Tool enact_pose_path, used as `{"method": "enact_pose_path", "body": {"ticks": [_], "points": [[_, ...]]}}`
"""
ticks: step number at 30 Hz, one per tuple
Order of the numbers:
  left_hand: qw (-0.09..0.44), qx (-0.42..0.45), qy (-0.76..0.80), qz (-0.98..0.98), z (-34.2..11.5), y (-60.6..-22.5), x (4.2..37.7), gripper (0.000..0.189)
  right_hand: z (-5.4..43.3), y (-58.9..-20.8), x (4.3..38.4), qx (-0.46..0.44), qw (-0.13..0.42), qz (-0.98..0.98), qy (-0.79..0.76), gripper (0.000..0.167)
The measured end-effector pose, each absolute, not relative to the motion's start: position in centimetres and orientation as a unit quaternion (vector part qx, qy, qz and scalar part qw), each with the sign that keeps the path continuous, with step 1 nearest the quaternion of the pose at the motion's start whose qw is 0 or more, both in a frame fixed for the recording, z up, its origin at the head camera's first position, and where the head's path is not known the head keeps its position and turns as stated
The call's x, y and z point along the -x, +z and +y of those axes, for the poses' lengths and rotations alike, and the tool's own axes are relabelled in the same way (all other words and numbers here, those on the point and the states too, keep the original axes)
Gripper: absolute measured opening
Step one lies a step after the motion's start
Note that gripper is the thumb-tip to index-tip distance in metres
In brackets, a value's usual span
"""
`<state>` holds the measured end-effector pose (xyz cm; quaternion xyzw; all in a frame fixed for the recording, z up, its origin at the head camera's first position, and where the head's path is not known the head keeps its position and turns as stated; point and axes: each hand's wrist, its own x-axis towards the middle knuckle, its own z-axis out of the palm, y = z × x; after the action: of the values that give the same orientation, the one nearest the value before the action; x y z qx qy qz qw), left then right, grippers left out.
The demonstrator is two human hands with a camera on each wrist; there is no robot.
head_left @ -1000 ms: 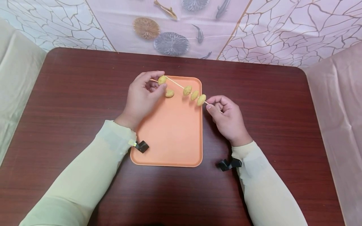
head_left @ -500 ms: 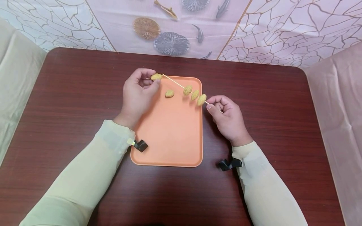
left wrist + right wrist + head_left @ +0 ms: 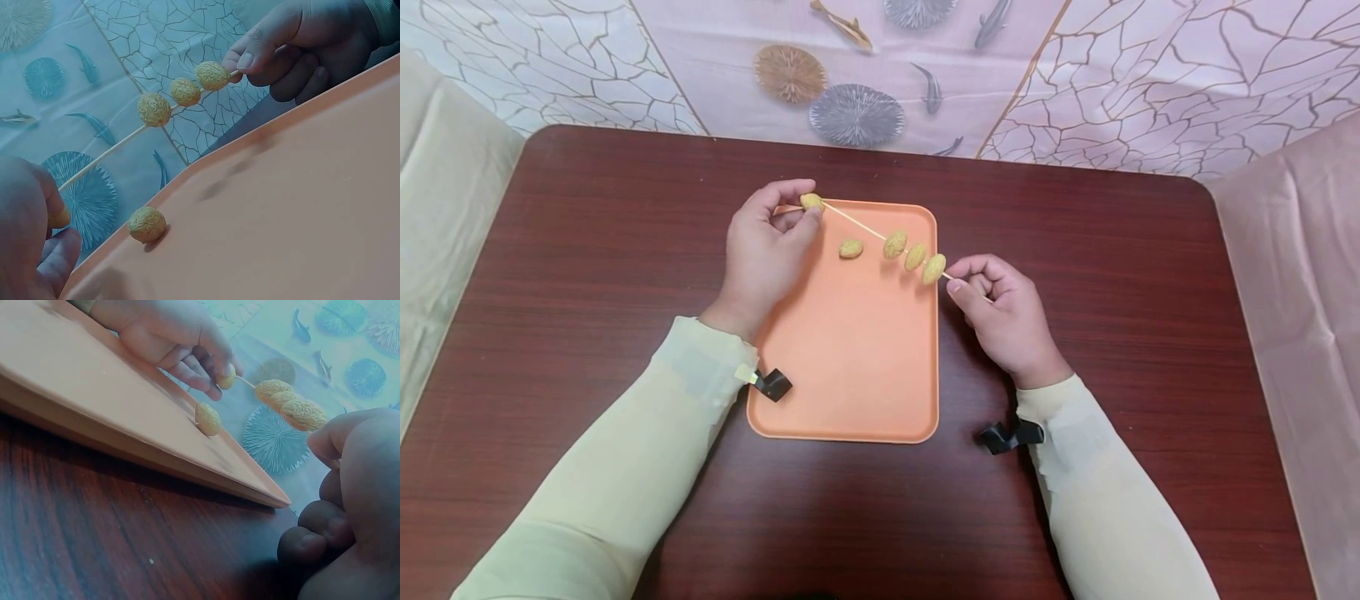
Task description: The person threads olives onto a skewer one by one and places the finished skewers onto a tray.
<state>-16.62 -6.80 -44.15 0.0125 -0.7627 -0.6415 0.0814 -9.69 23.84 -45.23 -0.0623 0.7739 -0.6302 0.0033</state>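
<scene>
My right hand point(image 3: 1007, 312) pinches the near end of a thin wooden skewer point(image 3: 859, 222) between thumb and forefinger. Threaded on it near that hand are three wrinkled yellow oval pieces point(image 3: 914, 257), nut-like in look. At the skewer's far end, my left hand point(image 3: 767, 250) pinches another yellow piece point(image 3: 812, 202) between thumb and fingertips. The skewer tip meets this piece in the head view; the left wrist view mostly hides it behind the fingers. A loose yellow piece point(image 3: 147, 225) lies on the orange tray point(image 3: 850, 358), below the raised skewer.
The tray rests on a dark reddish wooden table point(image 3: 1120, 275). Behind the table hangs a patterned cloth point(image 3: 865, 75), with pale cloth at both sides. Each wrist wears a small black mount, the left one point(image 3: 773, 385) hanging over the tray's left edge.
My left hand has moved left and slightly back with its yellow piece. Half a second ago the piece lay sideways, apart from the skewer tip; now it is turned and meets it.
</scene>
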Motion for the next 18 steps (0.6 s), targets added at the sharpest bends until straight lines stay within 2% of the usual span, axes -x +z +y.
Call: {"method": "enact_pose_path", "body": {"ticks": [10,18], "points": [[0.095,0.001,-0.686,-0.721,-6.67,-44.22,16.72,0.037,23.81,-45.23,9.7,0.067,0.005,0.775,-0.629,0.014],[0.088,-0.015,-0.704,-0.705,-6.74,-44.13,16.72,0.031,23.76,-45.29,9.68,0.063,0.004,0.774,-0.63,0.012]]}}
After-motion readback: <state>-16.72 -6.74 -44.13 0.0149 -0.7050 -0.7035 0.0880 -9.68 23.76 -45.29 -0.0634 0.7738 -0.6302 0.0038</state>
